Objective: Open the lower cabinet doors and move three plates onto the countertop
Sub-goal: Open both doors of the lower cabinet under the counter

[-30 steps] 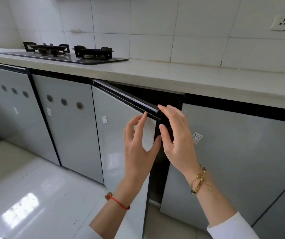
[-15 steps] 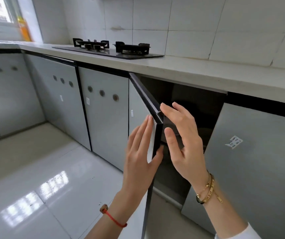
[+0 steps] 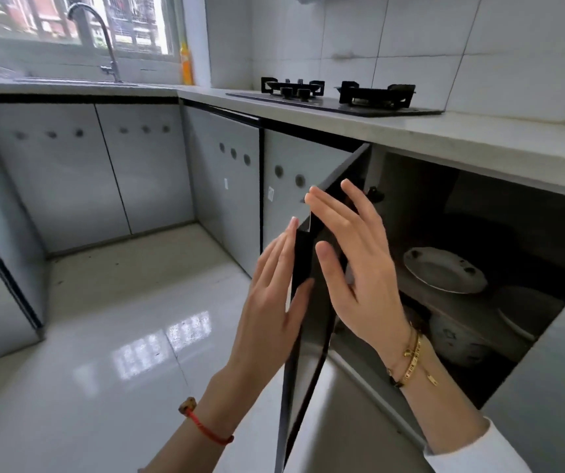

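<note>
The left lower cabinet door point(image 3: 303, 370) stands swung out, edge-on to me, its black rim between my hands. My left hand point(image 3: 271, 302) lies on the door's outer face with the thumb hooked over its edge. My right hand point(image 3: 359, 268) rests flat on the inner side, fingers spread up to the top corner. Inside the cabinet a white plate point(image 3: 445, 269) lies tilted on a shelf, and a second plate point(image 3: 527, 312) shows partly to its right. A patterned round vessel point(image 3: 458, 339) sits lower down. The grey countertop point(image 3: 479, 131) runs above.
The right door point(image 3: 547, 387) of this cabinet is closed and hides part of the inside. A black gas hob point(image 3: 335, 93) sits on the counter to the left. Further left are closed grey cabinets point(image 3: 226, 186), a faucet point(image 3: 103, 39) and an orange bottle point(image 3: 186, 63). The floor point(image 3: 120, 336) is glossy.
The door has swung from slightly ajar to wide open, both hands moving with it. My view has turned left, and the plates inside the cabinet have come into sight.
</note>
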